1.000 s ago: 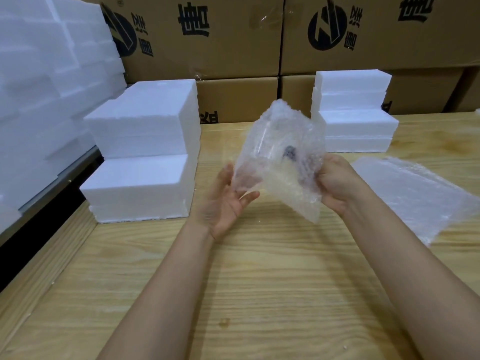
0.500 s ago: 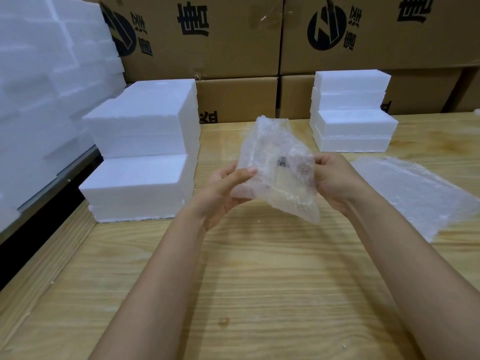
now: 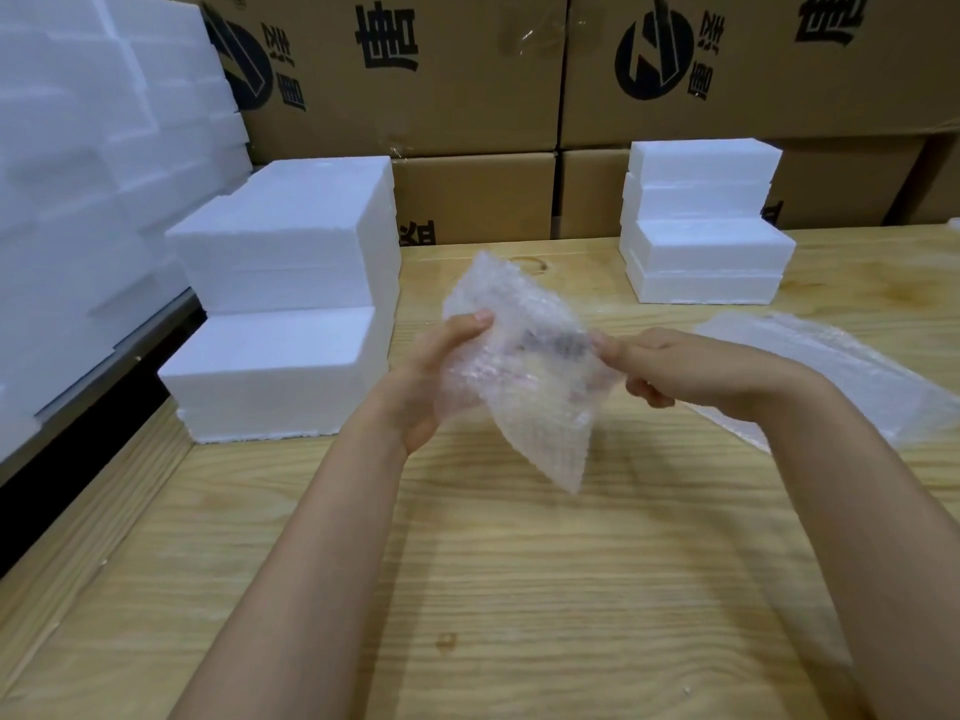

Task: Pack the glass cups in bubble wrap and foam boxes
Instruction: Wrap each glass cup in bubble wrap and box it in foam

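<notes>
While the bubble wrap (image 3: pixel 524 402) hangs above the middle of the table (image 3: pixel 519 589), lifted, I judge, so its loose tail can be folded, I hold it from both sides: my left hand (image 3: pixel 431 376) curls round one side and my right hand (image 3: pixel 670 366) pinches the other. The glass cup (image 3: pixel 543 356) shows only dimly inside. Spare wrap sheets (image 3: pixel 831 366) lie by the right edge, within reach. Foam boxes (image 3: pixel 280 356) wait stacked at the left and far edges.
</notes>
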{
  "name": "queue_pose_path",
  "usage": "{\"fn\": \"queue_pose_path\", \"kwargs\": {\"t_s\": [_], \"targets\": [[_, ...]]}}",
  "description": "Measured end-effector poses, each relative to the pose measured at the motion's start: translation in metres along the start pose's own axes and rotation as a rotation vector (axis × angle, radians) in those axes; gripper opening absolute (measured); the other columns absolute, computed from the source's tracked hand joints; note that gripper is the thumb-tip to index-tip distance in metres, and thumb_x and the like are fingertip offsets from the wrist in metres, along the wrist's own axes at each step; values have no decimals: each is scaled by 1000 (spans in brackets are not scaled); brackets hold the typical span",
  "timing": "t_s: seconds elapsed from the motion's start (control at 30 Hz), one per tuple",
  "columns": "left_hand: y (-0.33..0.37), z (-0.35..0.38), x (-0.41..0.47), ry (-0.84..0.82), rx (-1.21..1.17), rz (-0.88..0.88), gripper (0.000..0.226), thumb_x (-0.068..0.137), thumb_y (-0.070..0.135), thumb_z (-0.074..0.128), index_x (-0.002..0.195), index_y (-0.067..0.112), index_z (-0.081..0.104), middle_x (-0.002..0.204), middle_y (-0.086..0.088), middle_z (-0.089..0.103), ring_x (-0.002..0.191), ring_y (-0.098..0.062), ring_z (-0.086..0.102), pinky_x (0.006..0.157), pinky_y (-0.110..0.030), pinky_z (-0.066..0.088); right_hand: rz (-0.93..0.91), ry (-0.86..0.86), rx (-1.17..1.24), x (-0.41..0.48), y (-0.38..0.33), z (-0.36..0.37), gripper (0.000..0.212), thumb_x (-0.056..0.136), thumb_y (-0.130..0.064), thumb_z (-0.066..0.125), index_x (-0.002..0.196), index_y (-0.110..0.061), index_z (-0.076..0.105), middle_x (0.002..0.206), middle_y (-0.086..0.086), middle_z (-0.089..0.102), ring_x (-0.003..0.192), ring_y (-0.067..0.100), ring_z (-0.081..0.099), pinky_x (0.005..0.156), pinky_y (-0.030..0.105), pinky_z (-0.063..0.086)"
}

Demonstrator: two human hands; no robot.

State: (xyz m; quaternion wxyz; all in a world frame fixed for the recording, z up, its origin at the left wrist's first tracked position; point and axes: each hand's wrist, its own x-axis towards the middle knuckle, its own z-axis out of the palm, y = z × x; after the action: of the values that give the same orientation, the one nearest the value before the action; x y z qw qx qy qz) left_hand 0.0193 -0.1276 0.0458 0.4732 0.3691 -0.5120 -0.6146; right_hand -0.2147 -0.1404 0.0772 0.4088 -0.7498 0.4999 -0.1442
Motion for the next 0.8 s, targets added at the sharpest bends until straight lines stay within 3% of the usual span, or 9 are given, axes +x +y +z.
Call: {"fn": "queue_pose_path", "kwargs": {"t_s": [0.1, 0.23, 0.33, 0.4, 0.47, 0.53, 0.6, 0.67, 0.8], "targets": [[0, -8, -1, -13, -30, -18, 35, 64, 43, 71, 92, 24, 78, 97, -3, 74, 90, -20, 71, 73, -32, 57, -170, -61, 113, -9, 5, -6, 42, 74, -65, 58, 77, -27, 75, 70, -8, 57, 66, 9, 49, 75, 26, 44], [-1, -13, -4, 26, 34, -124, 52, 51, 47, 77, 99, 26, 77, 118, -4, 68, 114, -26, 61, 92, -41, 51, -437, 325, 483, 0, 12, -13, 7, 72, -27, 67, 75, -22, 65, 77, -5, 61, 74, 14, 55, 77, 33, 44], [-3, -5, -6, 52, 137, -151, 65, 34, 53, 85, 96, 37, 77, 124, 7, 62, 125, -21, 52, 108, -46, 40, -485, 457, 696, 10, 12, -7, 25, 70, -22, 70, 92, -20, 58, 87, -5, 64, 81, 15, 63, 78, 35, 50], [-5, 0, -4, 90, 104, -136, 116, 20, 60, 89, 128, 26, 63, 131, 6, 58, 131, -22, 47, 112, -49, 34, -385, 393, 778, 13, 13, -3, 52, 68, -39, 74, 114, -25, 55, 104, -5, 67, 95, 16, 67, 81, 36, 56], [-5, 3, -2, 126, 56, -107, 143, 22, 66, 89, 147, 17, 38, 143, -2, 49, 136, -25, 42, 115, -50, 30, -226, 207, 768, 13, 15, -1, 86, 55, -63, 76, 128, -24, 52, 121, -2, 65, 106, 20, 66, 86, 40, 56], [-5, 5, -1, 153, 28, -74, 128, 39, 70, 84, 146, 18, 38, 144, -4, 50, 133, -26, 46, 112, -50, 34, -106, 67, 701, 14, 17, 7, 95, 52, -66, 77, 130, -16, 54, 126, 2, 64, 112, 23, 63, 95, 47, 51], [-6, 9, 2, 147, 21, -51, 89, 68, 70, 68, 140, 23, 46, 137, -3, 57, 121, -23, 59, 101, -45, 47, -96, 91, 680, 19, 13, 21, 67, 66, -49, 74, 122, -13, 60, 119, 0, 68, 112, 18, 63, 98, 43, 49], [-8, 15, 6, 142, 62, -18, 59, 85, 64, 49, 133, 31, 51, 129, 2, 64, 110, -18, 66, 87, -39, 56, -157, 197, 741, 25, 8, 34, 34, 78, -23, 70, 109, -11, 67, 100, -2, 74, 96, 9, 69, 82, 25, 55], [-11, 17, 11, 211, 212, 51, 50, 99, 55, 31, 141, 33, 45, 143, 12, 49, 124, -5, 52, 98, -33, 49, -150, 358, 817, 30, 5, 38, 6, 79, -7, 70, 85, -8, 72, 79, 2, 74, 80, 13, 70, 79, 25, 55]]}}
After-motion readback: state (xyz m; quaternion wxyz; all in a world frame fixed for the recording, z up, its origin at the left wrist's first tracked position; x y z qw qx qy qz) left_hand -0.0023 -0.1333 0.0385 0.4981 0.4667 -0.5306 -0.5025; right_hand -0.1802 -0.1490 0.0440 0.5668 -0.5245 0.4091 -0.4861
